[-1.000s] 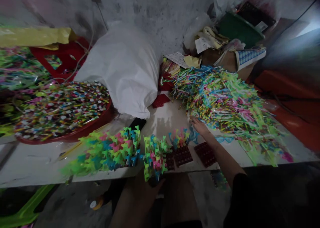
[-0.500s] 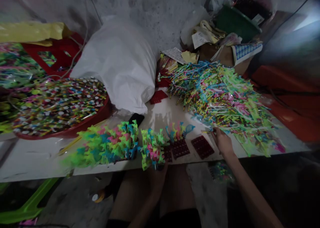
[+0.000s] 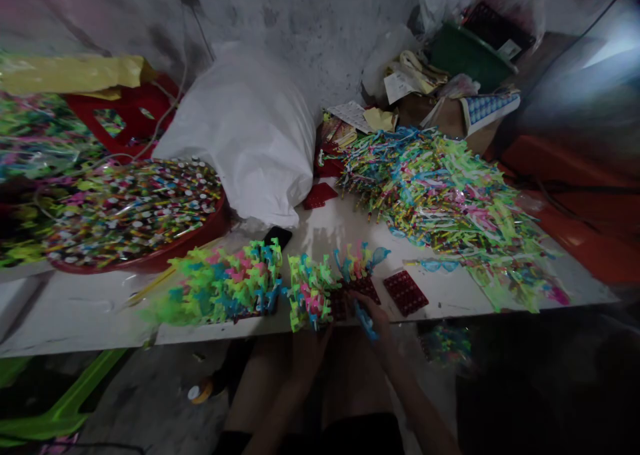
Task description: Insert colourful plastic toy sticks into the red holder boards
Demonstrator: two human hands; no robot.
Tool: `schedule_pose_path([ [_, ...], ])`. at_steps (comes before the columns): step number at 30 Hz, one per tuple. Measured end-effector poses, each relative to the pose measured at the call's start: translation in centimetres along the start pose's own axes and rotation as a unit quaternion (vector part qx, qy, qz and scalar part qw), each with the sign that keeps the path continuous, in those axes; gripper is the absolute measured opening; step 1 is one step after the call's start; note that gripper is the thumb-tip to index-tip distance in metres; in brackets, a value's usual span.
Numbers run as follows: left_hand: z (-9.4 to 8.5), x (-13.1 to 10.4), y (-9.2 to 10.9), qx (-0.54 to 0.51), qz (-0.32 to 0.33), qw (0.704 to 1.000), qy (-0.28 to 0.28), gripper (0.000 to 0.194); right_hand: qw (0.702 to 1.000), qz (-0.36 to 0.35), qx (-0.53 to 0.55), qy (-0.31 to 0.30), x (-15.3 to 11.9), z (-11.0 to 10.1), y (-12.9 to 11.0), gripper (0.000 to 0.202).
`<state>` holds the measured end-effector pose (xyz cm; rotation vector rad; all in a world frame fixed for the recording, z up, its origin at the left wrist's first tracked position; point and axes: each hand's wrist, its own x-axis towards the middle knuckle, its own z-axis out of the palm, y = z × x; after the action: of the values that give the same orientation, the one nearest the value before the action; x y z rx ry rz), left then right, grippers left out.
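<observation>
My right hand (image 3: 377, 322) is closed on a blue plastic piece (image 3: 366, 320) at the table's front edge, close to a dark red tray (image 3: 339, 305) with rows of holes. My left hand (image 3: 311, 345) is low at the same edge, under a cluster of green, pink and blue animal-shaped toppers (image 3: 310, 288) standing in that tray; its fingers are mostly hidden. Behind, a second dark red tray (image 3: 365, 288) bears a few upright toppers. Another tray (image 3: 405, 292) lies to the right. Blue glasses-shaped plastic (image 3: 440, 266) lies beside the big pile.
A large pile of colourful sticks (image 3: 440, 195) covers the right side. On the left stand a filled red basin (image 3: 200, 238) and a wide group of toppers (image 3: 230, 282). A white sack (image 3: 245, 135) leans at the wall, near a black phone (image 3: 279, 236).
My right hand has moved left from the pile's front edge to the trays, carrying the blue piece. My left hand stays near the same tray. The view has shifted slightly.
</observation>
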<state>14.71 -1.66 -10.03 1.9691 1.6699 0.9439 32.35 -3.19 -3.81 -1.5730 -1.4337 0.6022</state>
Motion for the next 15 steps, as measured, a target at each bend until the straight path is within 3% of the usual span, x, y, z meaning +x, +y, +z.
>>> schedule_pose_path([
  [6, -0.2, -0.2, -1.2, 0.074, 0.086, 0.993, -0.013, 0.057, 0.999, 0.01, -0.043, -0.02, 2.0, 2.5, 1.5, 0.022],
  [15, 0.4, -0.3, -1.5, 0.079, 0.099, 0.992, -0.006, 0.055, 0.994, -0.017, -0.089, -0.062, 1.8, 2.3, 0.2, 0.021],
])
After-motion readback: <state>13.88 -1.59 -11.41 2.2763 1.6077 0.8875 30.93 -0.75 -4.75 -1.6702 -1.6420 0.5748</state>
